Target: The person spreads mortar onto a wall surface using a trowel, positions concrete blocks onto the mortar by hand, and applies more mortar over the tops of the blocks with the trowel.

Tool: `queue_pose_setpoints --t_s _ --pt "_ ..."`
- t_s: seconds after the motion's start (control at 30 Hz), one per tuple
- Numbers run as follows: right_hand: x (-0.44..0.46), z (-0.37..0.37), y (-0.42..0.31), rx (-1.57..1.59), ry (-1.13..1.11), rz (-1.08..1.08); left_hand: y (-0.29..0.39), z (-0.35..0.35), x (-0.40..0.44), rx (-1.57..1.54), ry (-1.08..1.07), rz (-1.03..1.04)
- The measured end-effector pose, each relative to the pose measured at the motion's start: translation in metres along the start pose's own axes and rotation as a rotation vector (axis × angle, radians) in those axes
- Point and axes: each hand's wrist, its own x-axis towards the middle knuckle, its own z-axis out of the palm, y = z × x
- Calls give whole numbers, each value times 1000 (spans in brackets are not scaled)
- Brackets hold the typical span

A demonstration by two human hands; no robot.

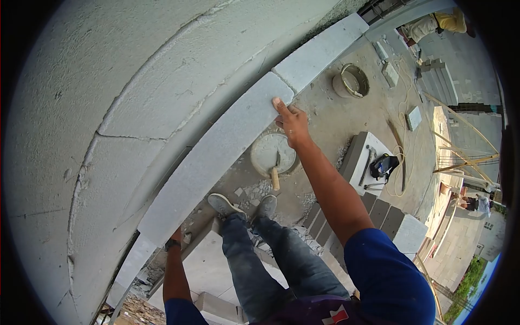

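A long, pale grey concrete block (216,146) lies along the wall in a row with other blocks. My right hand (292,124) grips its upper end, with the thumb on the top face and the fingers curled at the edge. At the lower end, my left hand (177,235) holds the near edge; its fingers are mostly hidden by the block. A dark watch sits on that wrist. Below the block stands a round bucket of grey mortar (265,151), with a wooden-handled trowel (275,176) resting in it.
A second bucket (351,81) stands farther along the floor. A black bag (383,166) lies on a white block (360,162) to my right. Stacked blocks (387,216) and rubble (257,190) surround my feet. Another person (433,24) bends in the distance. Wooden props (468,161) stand at the right.
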Motion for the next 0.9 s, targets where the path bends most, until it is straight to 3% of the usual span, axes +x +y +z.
queue_pose_setpoints --t_s 0.27,0.47,0.9 --pt "4 -3 6 -25 -9 -42 22 -11 -6 -38 -2 -90" --pt "2 -3 3 -60 1 -35 -11 6 3 -44 27 46" --pt "3 0 7 -71 44 -90 32 -17 -9 -39 -57 -74"
